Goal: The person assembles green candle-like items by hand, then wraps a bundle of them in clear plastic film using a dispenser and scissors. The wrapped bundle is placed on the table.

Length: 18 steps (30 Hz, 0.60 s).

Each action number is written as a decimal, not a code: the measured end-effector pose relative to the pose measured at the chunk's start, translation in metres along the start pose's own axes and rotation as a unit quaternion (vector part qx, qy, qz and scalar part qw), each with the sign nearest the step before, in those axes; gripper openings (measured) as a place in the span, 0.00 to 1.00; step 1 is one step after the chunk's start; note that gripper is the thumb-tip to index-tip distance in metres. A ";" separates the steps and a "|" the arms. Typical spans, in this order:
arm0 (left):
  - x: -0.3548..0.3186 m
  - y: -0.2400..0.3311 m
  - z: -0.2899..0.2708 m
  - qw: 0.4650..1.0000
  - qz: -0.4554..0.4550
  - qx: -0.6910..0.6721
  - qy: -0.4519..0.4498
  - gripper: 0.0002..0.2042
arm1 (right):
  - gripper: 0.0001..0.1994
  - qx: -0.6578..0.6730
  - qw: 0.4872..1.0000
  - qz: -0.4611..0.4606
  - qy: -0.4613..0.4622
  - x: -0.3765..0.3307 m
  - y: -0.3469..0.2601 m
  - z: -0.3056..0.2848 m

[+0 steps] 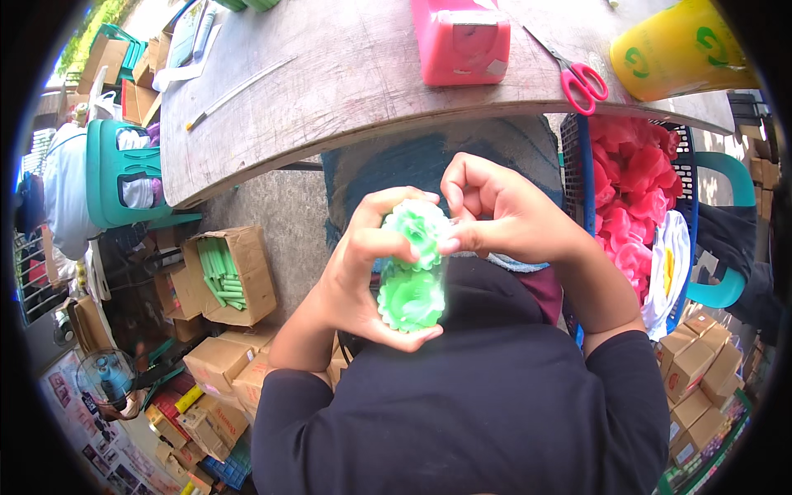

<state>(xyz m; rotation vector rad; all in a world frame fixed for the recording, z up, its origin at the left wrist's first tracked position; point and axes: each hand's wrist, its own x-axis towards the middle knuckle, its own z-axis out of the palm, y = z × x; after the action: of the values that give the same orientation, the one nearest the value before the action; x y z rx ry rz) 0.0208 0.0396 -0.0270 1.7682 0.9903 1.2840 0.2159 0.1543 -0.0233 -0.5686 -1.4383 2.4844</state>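
Observation:
My left hand [359, 276] is wrapped around a stack of light green ruffled paper flowers [412, 268], held close to my chest below the table edge. My right hand [495, 216] pinches the top flower of that stack with thumb and forefinger, the other fingers curled. Both forearms in dark sleeves come up from the lower edge.
A grey wooden table [346, 91] carries a pink box [460, 40], red-handled scissors [577, 78], a yellow bucket [678, 51] and a thin stick [239, 92]. A dark basket [577, 177] of red and pink flowers [631, 194] stands right. A carton of green rolls [224, 274] and other cartons lie left.

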 end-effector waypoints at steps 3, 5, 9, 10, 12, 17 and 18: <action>-0.005 -0.007 0.000 0.990 0.003 -0.121 0.071 0.42 | 0.14 0.128 0.991 -0.020 0.014 -0.001 0.015 0.004; -0.004 -0.006 -0.003 0.980 0.010 -0.184 0.072 0.43 | 0.11 0.118 0.991 -0.041 0.042 -0.002 0.020 0.005; 0.002 0.005 -0.006 0.996 0.002 -0.073 0.060 0.43 | 0.12 -0.189 0.863 -0.335 0.329 -0.004 0.036 0.018; 0.002 0.007 -0.006 0.998 -0.001 -0.026 0.059 0.43 | 0.16 -0.291 0.792 -0.427 0.324 -0.007 0.032 0.015; 0.001 0.007 -0.003 0.998 -0.007 0.032 0.055 0.42 | 0.26 -0.445 0.720 -0.473 0.243 -0.019 0.024 0.017; 0.009 0.010 0.016 0.998 0.015 0.010 0.058 0.44 | 0.43 -0.317 0.839 -0.430 0.104 0.013 0.068 0.030; 0.008 0.006 0.019 0.997 0.014 -0.014 0.072 0.44 | 0.44 -0.285 0.851 -0.430 0.099 0.017 0.073 0.029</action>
<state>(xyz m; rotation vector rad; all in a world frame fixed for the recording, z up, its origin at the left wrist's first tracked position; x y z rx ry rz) 0.0417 0.0422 -0.0230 1.6915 1.0246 1.4522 0.1886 0.1008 -0.0773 -0.1706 -1.8043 1.2716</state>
